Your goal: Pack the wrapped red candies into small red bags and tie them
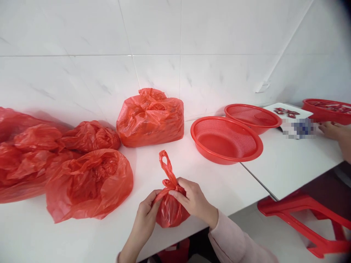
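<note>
A small red plastic bag (170,212) stands at the near edge of the white table (214,182), its handles twisted into a loop that sticks up. My left hand (145,215) wraps around the bag's left side. My right hand (192,199) pinches the gathered neck of the bag from the right. Both hands are closed on the bag.
Several larger red plastic bags lie to the left (87,184) and at the back (150,117). Two red mesh baskets (226,138) (252,117) sit to the right, a third (327,109) further right. Another person's hand (333,131) rests by a white board. A red stool (301,215) stands below.
</note>
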A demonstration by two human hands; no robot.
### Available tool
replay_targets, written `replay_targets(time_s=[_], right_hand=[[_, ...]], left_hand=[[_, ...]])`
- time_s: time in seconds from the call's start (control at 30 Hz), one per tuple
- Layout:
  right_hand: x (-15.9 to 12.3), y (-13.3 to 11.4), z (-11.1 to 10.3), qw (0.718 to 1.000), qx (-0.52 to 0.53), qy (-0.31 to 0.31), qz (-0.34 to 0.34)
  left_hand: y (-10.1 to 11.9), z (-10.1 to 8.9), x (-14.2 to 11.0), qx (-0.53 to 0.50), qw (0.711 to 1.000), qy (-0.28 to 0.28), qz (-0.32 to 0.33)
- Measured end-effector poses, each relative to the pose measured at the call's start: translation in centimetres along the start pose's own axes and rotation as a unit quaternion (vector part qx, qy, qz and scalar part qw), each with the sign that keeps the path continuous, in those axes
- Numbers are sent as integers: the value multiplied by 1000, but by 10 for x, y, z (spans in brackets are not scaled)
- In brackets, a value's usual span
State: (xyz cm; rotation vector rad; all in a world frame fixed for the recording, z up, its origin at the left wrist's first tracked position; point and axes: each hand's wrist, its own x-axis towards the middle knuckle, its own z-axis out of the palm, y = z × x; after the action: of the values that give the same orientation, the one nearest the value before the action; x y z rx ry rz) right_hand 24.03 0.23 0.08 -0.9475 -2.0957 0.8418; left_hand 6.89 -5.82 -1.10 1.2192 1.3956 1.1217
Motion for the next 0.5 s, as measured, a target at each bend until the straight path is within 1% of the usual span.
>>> replay_targets(time_s=[0.07,0.1,0.17,0.23,0.27,0.3,0.33,0.37,0.4,0.43,0.5], right_hand=[[-2,3,-9,1000,0,13,-21],[-2,7,-18,999,-12,39,-36],[1,22,-46,987,-80,126,-58],[5,44,-81,954,-202,218,-42],[6,55,-98,934,-264,241,-17],[6,64,-112,917,-316,242,14],[5,71,-121,907,-353,225,41],[2,73,-126,903,-375,200,60],[-2,72,-125,905,-385,169,65],[-8,67,-120,911,-385,138,59],[-20,51,-102,925,-368,94,30]], left_hand=[[-2,-1,0,6,1000,-3,2],[-4,-2,0,12,1000,4,3],[-9,-7,0,30,999,35,3],[-14,-14,1,44,997,64,-3],[-17,-19,1,48,996,75,-8],[-20,-23,1,51,995,86,-12],[-22,-27,1,53,994,94,-16],[-24,-31,2,57,993,101,-17],[-25,-35,4,62,992,112,-16],[-25,-37,5,68,990,123,-14],[-22,-39,9,77,987,143,-9]])
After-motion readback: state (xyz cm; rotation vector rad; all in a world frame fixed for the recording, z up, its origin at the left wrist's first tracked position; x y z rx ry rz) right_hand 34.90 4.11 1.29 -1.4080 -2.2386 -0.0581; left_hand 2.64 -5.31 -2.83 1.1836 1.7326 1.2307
